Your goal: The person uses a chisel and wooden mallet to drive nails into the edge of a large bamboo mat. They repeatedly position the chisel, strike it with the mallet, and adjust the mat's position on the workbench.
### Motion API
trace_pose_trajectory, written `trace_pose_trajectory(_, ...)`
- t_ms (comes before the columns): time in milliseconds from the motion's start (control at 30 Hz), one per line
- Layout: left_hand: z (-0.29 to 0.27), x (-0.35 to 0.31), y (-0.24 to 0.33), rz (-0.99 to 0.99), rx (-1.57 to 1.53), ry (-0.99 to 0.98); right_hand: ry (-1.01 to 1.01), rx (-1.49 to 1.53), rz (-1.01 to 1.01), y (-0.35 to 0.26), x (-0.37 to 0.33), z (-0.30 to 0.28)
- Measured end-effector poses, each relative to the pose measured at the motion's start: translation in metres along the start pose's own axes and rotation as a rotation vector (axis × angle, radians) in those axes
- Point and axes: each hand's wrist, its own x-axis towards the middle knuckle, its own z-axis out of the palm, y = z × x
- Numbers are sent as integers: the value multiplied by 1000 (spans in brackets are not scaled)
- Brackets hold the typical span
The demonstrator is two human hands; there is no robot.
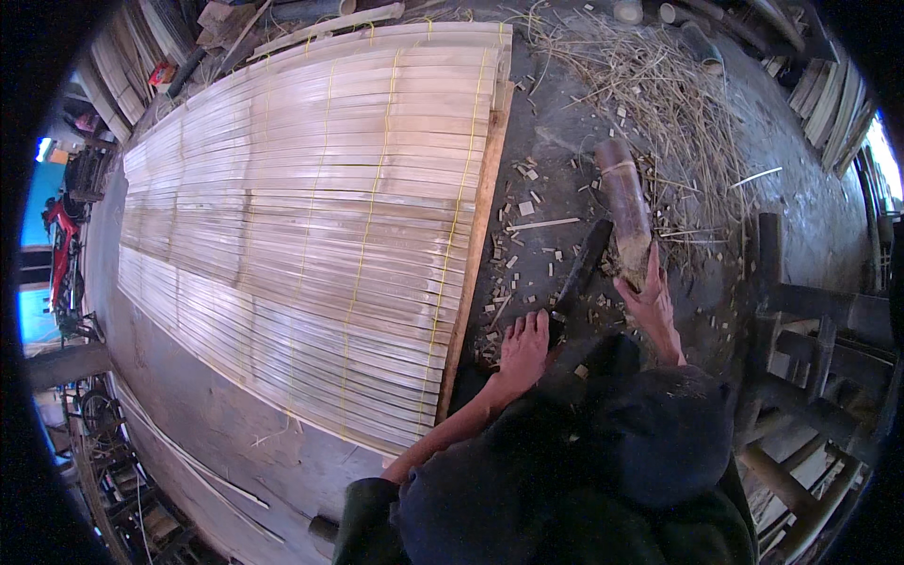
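Note:
A thick brown bamboo section (623, 193), with a pale band round its far part and a frayed near end, lies on the dark floor ahead of me. My right hand (648, 303) grips that frayed end, thumb on one side and fingers on the other. Left of it is a big dark-bladed knife (589, 256), its blade slanting away toward the bamboo. My left hand (524, 350) is closed at the knife's near end; the palm hides most of the handle. Beside my left arm spreads a large slatted bamboo mat (311, 207) bound with yellow cords.
Small cut bamboo chips (525, 209) litter the floor between mat and bamboo. A heap of thin shavings (650, 94) lies beyond. Dark wooden frames (819, 377) stand at right, and long strips (193, 461) lie at lower left. A bicycle (94, 414) is at the left edge.

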Motion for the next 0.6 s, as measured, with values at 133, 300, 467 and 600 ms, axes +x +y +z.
trace_pose_trajectory(133, 27, 8, -4, -124, -68, -124, -143, 137, 127, -4, 9, -13)
trace_pose_trajectory(300, -3, -17, -15, -290, -525, -91, -310, 809, 232, -65, 12, -53)
trace_pose_trajectory(467, -58, -18, -16, -379, -646, 11, -329, 1048, 465, -47, 0, -30)
trace_pose_trajectory(600, -42, -25, -29, -339, -611, 144, -342, 1252, 666, -12, -28, -1)
